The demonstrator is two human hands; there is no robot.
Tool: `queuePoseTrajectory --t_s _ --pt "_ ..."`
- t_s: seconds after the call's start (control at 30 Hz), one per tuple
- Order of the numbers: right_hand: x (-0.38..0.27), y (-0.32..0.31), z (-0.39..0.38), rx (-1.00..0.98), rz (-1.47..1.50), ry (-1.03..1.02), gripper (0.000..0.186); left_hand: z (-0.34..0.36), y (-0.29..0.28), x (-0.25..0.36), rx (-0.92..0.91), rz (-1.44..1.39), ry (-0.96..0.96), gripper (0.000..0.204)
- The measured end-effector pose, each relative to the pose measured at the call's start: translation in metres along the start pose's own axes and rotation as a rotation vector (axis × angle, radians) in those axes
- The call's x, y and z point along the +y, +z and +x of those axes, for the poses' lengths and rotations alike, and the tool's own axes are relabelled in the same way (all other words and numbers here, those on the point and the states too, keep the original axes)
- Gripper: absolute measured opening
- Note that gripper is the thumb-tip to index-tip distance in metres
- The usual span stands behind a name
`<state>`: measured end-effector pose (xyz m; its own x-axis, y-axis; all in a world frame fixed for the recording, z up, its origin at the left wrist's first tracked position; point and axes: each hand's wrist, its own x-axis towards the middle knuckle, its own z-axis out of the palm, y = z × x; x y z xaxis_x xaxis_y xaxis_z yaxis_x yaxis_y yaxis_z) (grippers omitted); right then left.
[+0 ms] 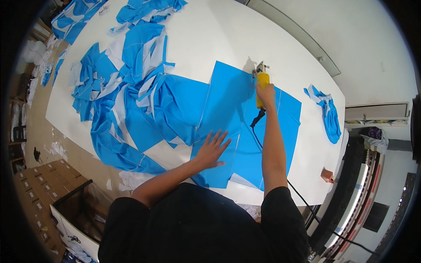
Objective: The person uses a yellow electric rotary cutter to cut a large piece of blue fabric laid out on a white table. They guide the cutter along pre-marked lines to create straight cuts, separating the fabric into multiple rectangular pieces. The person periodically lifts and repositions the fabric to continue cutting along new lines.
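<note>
Yellow cutter (262, 78) in the right fingers (259, 90) overlaps blue fabric (230, 111).

Below your left fingers (224, 145): cloth (226, 105), smooth, matt | In your right fingers (263, 91): cutter (263, 79), plastic-looking, smooth | Just beyond them: metal nose (261, 68) | Farther past: table (219, 26), smooth, matt

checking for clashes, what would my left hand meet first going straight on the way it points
Your left hand would likely meet the yellow cutter, near its black cord, though height is unclear.
</note>
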<state>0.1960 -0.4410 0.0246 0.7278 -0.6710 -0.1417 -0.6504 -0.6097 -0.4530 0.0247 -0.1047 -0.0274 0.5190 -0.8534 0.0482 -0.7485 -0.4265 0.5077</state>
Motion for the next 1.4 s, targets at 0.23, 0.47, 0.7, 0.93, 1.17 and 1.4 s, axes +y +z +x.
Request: queuePoseTrajectory --t_s 0.23,0.47,0.7,0.93,1.17,1.4 --pt "0.088 -0.085 -0.125 0.134 0.279 0.055 0.068 -0.003 -0.082 -0.181 0.047 0.273 -0.462 0.1" --pt "0.192 -0.167 -0.312 0.239 0.278 0.301 0.058 0.107 0.028 -0.045 0.057 0.385 -0.213 0.077" --pt "0.246 -0.155 -0.443 0.258 0.269 0.471 0.052 0.071 0.064 0.061 -0.374 0.212 0.191 0.136" --pt "0.215 -0.118 -0.527 0.123 0.242 0.416 0.053 0.032 0.017 0.003 -0.357 0.27 0.168 0.142" --pt "0.184 -0.081 -0.589 -0.026 0.101 0.38 0.054 -0.001 0.027 0.027 -0.442 0.225 0.233 0.145" --pt "0.185 -0.061 -0.624 -0.043 0.017 0.398 0.048 -0.016 0.009 0.017 -0.445 0.333 0.152 0.154"
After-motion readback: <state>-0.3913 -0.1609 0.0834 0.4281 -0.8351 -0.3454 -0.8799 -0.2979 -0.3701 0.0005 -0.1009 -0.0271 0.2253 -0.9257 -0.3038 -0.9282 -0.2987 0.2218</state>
